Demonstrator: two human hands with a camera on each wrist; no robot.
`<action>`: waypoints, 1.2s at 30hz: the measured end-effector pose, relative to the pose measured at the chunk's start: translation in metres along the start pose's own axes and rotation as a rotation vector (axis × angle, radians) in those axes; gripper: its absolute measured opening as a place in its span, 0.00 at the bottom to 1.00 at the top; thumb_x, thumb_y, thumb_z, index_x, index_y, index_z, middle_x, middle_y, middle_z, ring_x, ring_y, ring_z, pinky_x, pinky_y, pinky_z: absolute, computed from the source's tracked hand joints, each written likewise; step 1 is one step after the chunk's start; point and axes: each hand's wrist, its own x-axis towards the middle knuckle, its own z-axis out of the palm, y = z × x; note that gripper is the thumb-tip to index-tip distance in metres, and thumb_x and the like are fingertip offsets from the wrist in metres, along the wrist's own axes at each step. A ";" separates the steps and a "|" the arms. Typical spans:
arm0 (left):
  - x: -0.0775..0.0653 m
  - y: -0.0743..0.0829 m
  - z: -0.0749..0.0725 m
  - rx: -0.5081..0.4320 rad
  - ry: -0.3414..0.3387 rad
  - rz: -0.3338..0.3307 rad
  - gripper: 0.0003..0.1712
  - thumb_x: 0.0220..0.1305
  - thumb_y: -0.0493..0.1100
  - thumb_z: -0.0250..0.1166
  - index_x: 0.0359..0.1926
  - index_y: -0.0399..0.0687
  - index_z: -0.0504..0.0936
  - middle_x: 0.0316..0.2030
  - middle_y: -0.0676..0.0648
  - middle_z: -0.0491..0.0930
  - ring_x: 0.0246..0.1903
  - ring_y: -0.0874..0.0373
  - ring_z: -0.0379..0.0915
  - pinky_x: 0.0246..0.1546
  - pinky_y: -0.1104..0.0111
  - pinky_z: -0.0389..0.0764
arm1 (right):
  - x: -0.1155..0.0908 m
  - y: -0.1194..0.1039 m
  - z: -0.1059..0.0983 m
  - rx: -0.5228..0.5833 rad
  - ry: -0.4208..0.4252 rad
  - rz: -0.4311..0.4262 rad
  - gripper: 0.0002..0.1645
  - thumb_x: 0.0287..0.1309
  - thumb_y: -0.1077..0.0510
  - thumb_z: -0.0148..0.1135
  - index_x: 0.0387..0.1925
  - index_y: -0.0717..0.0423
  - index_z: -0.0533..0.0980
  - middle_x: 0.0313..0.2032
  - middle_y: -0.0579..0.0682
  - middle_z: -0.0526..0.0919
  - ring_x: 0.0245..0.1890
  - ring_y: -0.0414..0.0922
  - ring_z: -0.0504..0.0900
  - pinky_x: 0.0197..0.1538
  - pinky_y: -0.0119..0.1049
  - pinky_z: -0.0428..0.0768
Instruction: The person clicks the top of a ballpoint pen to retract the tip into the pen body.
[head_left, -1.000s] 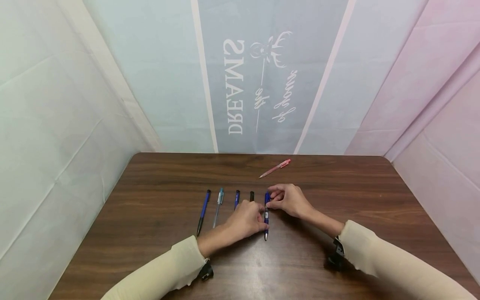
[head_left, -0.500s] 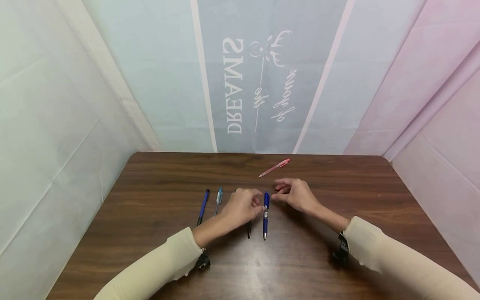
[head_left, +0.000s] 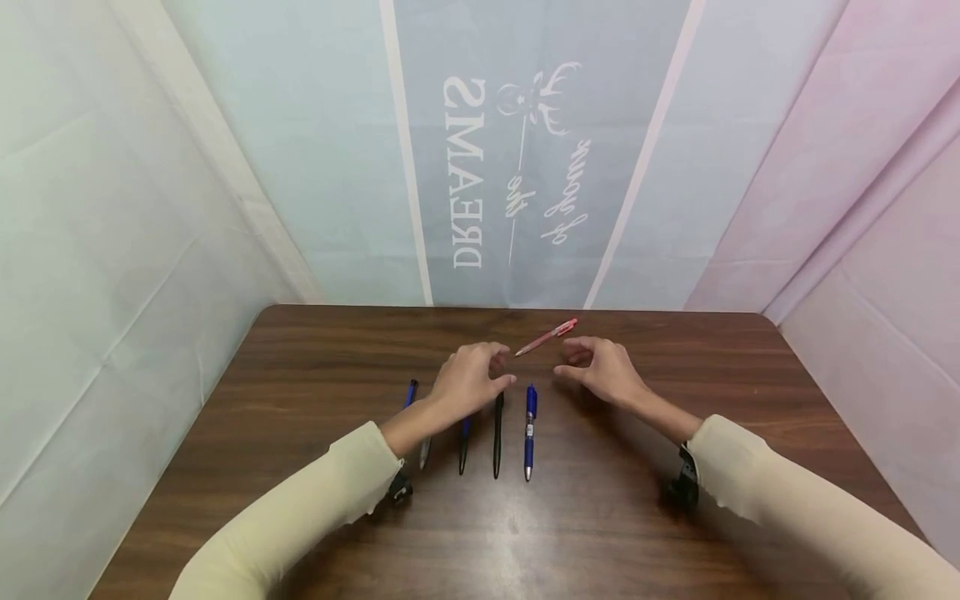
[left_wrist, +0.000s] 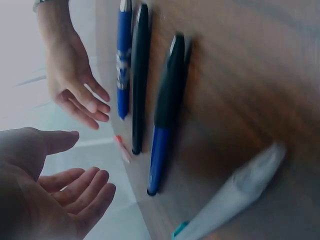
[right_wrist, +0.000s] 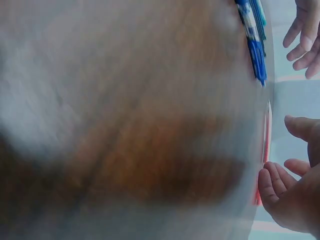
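My left hand (head_left: 467,379) hovers over the upper part of the pen row with relaxed fingers and holds nothing. To its right, my right hand (head_left: 606,369) is likewise relaxed, near the red pen (head_left: 546,337) that lies slanted at the back. A blue pen (head_left: 530,433) with a clip and silver tip lies upright in the row, apart from both hands. Left of it come a black pen (head_left: 497,437) and a blue pen with a black grip (left_wrist: 167,100). The left wrist view also shows a clear pen with a teal end (left_wrist: 232,195). Another blue pen (head_left: 410,393) is mostly hidden behind my left forearm.
The pens lie on a dark wood-grain table (head_left: 675,358) with rounded back corners. A printed cloth (head_left: 510,167) hangs behind it, with pale cloth walls at both sides. Dark wrist cameras sit under both sleeves.
Both hands have left the blue clip pen and moved away toward the back of the table. The left also shifted left, the right slightly right. The row of pens stays in place.
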 end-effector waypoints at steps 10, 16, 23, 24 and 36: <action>0.023 -0.008 -0.009 0.025 0.025 -0.027 0.27 0.66 0.46 0.77 0.62 0.41 0.84 0.50 0.43 0.90 0.50 0.48 0.88 0.44 0.52 0.89 | 0.021 0.011 -0.016 -0.076 0.054 -0.007 0.33 0.63 0.52 0.78 0.62 0.68 0.80 0.53 0.67 0.88 0.49 0.61 0.89 0.51 0.57 0.87; 0.033 -0.008 -0.008 0.029 0.028 -0.044 0.29 0.65 0.47 0.78 0.64 0.42 0.83 0.53 0.45 0.89 0.52 0.48 0.87 0.49 0.51 0.88 | 0.031 0.017 -0.021 -0.129 0.057 -0.002 0.37 0.63 0.51 0.78 0.66 0.67 0.77 0.58 0.67 0.85 0.53 0.63 0.87 0.53 0.59 0.85; 0.043 -0.011 -0.003 0.026 0.006 -0.057 0.31 0.65 0.47 0.78 0.66 0.42 0.82 0.55 0.44 0.88 0.54 0.49 0.86 0.53 0.53 0.87 | 0.039 0.020 -0.020 -0.191 0.053 -0.045 0.41 0.62 0.50 0.78 0.67 0.71 0.75 0.61 0.70 0.82 0.55 0.65 0.85 0.55 0.62 0.83; 0.044 -0.011 -0.002 0.027 0.003 -0.060 0.31 0.65 0.47 0.78 0.66 0.43 0.82 0.55 0.44 0.88 0.54 0.49 0.86 0.53 0.54 0.87 | 0.040 0.021 -0.020 -0.191 0.050 -0.047 0.41 0.61 0.51 0.79 0.67 0.71 0.75 0.61 0.70 0.82 0.56 0.65 0.84 0.56 0.62 0.83; 0.064 -0.013 0.006 0.060 -0.022 -0.059 0.31 0.64 0.47 0.79 0.65 0.45 0.83 0.57 0.41 0.87 0.54 0.47 0.85 0.51 0.52 0.87 | 0.051 0.033 -0.010 -0.156 0.075 -0.025 0.40 0.62 0.51 0.78 0.66 0.73 0.75 0.57 0.70 0.84 0.55 0.65 0.85 0.57 0.62 0.83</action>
